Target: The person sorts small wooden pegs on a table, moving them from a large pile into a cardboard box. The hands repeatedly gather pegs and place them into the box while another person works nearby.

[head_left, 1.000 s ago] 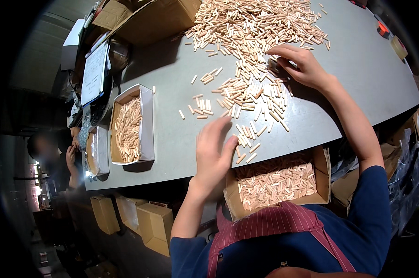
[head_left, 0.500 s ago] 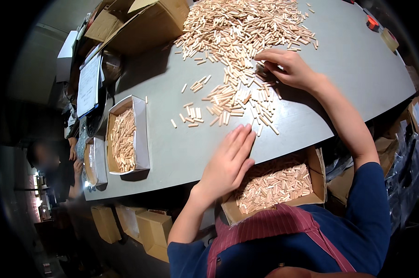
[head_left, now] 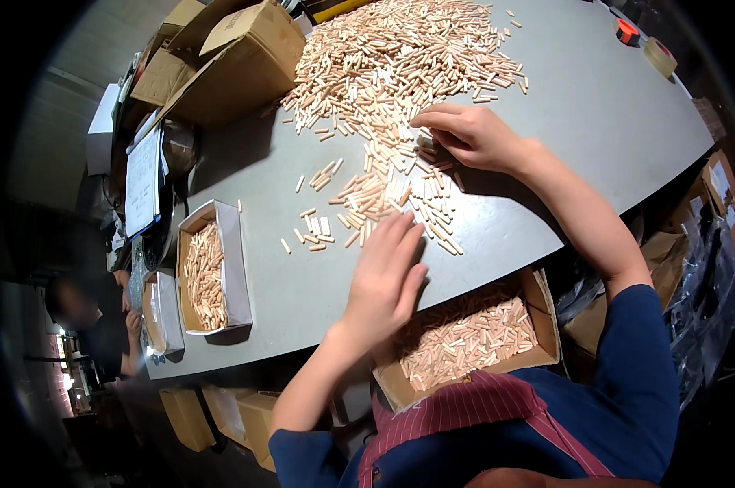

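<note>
Wooden pegs (head_left: 392, 61) pale beige; tabletop (head_left: 595, 106) grey; apron (head_left: 465, 415) maroon, pale pinstripes; sleeves (head_left: 640, 350) navy.

Definitely workshop or small factory vibes. Big grey table (head_left: 611, 146) with a massive heap of wooden pegs (head_left: 400, 65), more of them in a white carton (head_left: 236, 268), plus a cardboard box (head_left: 237, 69), paperwork (head_left: 144, 183) and a roll of tape (head_left: 660, 57). There's a striped apron (head_left: 473, 407) too, and another person (head_left: 99, 350) near the left end. Room back there's pretty dark, so can't swear how big it is.
</note>
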Motion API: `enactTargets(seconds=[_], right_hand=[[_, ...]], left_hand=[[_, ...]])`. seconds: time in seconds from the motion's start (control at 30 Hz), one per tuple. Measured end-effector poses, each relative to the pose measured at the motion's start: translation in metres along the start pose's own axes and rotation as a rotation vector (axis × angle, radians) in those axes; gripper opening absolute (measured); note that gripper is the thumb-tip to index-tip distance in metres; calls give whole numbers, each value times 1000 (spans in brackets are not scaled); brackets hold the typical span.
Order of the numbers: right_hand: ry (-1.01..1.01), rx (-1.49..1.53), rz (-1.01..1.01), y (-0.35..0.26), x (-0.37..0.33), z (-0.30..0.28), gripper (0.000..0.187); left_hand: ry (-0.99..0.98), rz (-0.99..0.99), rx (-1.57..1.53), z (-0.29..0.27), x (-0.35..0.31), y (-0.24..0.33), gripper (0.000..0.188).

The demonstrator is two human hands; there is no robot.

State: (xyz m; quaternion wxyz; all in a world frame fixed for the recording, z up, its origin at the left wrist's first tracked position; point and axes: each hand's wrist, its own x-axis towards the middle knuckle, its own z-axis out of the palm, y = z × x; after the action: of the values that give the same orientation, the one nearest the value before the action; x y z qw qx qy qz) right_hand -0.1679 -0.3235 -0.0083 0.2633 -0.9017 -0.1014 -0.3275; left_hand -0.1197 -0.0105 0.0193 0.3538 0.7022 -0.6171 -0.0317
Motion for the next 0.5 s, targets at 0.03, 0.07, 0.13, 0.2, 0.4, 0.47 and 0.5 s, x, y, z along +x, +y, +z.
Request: enactTargets(seconds=[0.03, 0.07, 0.13, 0.2, 0.4, 0.47, 0.5], right_hand=[[25, -12, 4, 1, 0, -1, 36], [50, -23, 7, 1, -1, -1, 36], [66, -39, 20, 2, -1, -3, 34], [52, -46, 37, 4, 0, -6, 33], [13, -92, 40, -6, 1, -12, 27], [12, -90, 47, -7, 2, -13, 27], [19, -93, 38, -7, 2, -13, 27]], left_hand=[[2, 36, 55, 6, 10, -1, 37], [5, 72, 111, 12, 20, -2, 36], [83, 139, 179, 24, 42, -7, 29], [60, 88, 236, 28, 61, -9, 25], [27, 58, 303, 32, 68, -10, 15], [38, 15, 287, 31, 63, -12, 13], [51, 14, 288, 30, 62, -13, 12]])
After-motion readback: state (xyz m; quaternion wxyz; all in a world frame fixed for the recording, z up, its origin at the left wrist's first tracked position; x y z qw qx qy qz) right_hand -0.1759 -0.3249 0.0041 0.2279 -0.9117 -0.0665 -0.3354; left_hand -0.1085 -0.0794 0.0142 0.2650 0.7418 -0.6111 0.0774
